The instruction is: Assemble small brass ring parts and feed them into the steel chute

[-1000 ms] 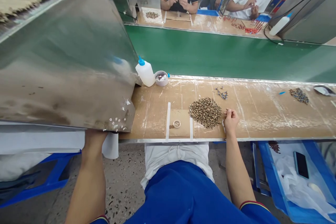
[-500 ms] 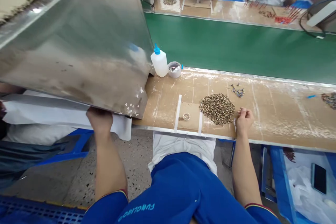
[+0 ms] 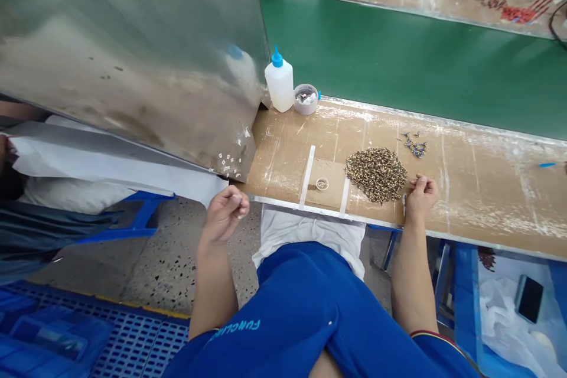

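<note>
A green conveyor belt (image 3: pixel 398 59) runs along the far side of a brown-topped workbench (image 3: pixel 482 189), with a steel panel (image 3: pixel 124 53) slanting in on the left. A heap of small brass parts (image 3: pixel 376 175) lies on the bench, a rounded mound with no clear long axis, just left of the right hand (image 3: pixel 420 198), which rests at the near edge with its fingers curled closed. The left hand (image 3: pixel 224 215) is raised just off the near edge, well left of the heap, its fingers clenched against the thumb. Whether either hand pinches anything tiny cannot be told.
</note>
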A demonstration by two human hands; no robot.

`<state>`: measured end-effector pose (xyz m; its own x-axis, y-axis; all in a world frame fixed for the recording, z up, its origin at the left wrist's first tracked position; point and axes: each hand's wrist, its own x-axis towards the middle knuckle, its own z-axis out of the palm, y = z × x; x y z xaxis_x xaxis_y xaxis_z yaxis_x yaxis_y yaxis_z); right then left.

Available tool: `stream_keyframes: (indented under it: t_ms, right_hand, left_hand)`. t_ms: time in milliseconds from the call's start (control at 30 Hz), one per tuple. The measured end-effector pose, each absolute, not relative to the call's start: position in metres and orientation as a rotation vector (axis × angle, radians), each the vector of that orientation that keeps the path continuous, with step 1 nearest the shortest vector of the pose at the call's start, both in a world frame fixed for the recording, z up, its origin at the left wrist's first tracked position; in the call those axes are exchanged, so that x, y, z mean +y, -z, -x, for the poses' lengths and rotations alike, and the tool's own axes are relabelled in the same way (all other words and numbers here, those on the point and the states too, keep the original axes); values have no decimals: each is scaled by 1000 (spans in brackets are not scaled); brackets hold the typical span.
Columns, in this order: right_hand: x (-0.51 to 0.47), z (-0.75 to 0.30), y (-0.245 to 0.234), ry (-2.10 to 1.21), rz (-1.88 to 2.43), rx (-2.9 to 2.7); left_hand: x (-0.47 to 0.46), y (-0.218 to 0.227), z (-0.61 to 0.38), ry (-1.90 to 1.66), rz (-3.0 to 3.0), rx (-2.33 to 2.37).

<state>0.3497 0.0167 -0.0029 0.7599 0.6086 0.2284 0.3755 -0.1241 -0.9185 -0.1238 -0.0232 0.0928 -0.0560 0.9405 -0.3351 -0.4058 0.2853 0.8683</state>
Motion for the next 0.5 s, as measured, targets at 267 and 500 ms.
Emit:
stream_keyframes:
  t_ms: [267,500]
  right_hand:
    - [14,-349,1,-264,1686,-717]
    - [8,-341,-5,-264,1643,-664]
  left_hand:
    - [5,-61,69,-997,-534,823]
    - [21,-44,34,-820,-497,751]
